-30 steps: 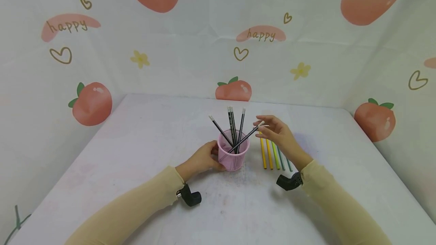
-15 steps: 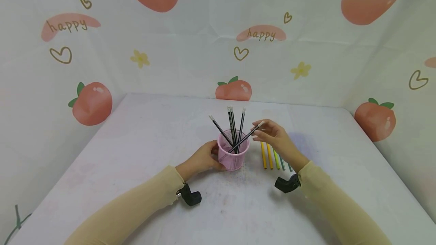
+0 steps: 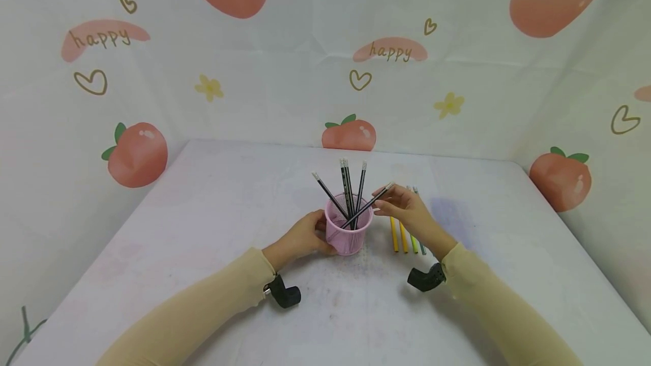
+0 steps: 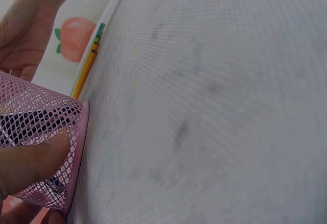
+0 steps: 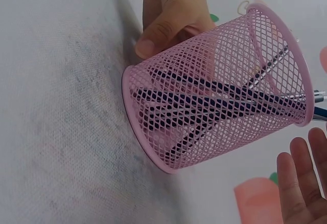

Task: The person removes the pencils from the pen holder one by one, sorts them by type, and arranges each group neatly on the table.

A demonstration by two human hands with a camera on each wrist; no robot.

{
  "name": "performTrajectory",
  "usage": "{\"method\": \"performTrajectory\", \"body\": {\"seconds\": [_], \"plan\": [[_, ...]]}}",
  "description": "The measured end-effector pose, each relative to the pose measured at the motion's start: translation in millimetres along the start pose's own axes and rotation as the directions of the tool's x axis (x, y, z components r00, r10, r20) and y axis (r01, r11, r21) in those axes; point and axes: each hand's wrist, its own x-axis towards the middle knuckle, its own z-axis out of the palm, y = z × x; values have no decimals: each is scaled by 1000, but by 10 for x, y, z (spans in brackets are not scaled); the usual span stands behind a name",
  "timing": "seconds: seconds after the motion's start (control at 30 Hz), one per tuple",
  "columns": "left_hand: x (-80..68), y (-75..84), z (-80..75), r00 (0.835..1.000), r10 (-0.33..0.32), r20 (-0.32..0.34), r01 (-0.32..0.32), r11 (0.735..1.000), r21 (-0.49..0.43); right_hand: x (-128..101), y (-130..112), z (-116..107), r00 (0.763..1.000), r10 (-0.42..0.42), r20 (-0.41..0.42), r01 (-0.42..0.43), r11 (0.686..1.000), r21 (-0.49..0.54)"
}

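A pink mesh pencil cup (image 3: 347, 240) stands upright in the middle of the table, holding several black pencils (image 3: 348, 188) with their eraser ends up. My left hand (image 3: 300, 236) grips the cup from its left side, the thumb (image 4: 38, 160) lying along the mesh near the base. To the right of the rim, my right hand (image 3: 409, 210) has its thumb and forefinger parted around the upper part of a black pencil (image 3: 382, 191) that leans right. In the right wrist view, the straight fingers (image 5: 301, 180) of this hand show beside the rim.
A row of yellow, green and teal pencils (image 3: 403, 238) lies on the white table (image 3: 229, 185) right of the cup, partly hidden under my right hand and wrist. A printed backdrop (image 3: 285, 72) rises behind the table. Both wrists carry a black camera (image 3: 427, 277).
My right hand has shifted left and slightly down, closer to the leaning pencil and the cup's rim. The left hand and the cup have stayed in place.
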Motion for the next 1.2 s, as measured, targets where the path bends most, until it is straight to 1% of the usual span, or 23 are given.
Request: {"method": "performTrajectory", "body": {"seconds": [0.2, 0.6, 0.8, 1.03, 1.2], "plan": [[-1, 5, 2, 1000, -5, -1, 5, 1000, 1, 9, 11, 14, 1000, 16, -13, -16, 1000, -15], [-6, 5, 3, 1000, 1, 2, -1, 1000, -4, 6, 21, 35, 1000, -7, -14, 7, 1000, -5], [-3, -4, 4, 1000, 7, 8, -7, 1000, -14, 11, 1, 19, 999, -27, -31, 27, 1000, -14], [9, -12, 9, 1000, -5, 1, 6, 1000, -9, 18, -100, -4, 994, -86, -67, 91, 994, 68], [22, -16, 10, 1000, -18, -1, 18, 1000, -1, 33, -194, -28, 984, -142, -105, 158, 974, 165]]}}
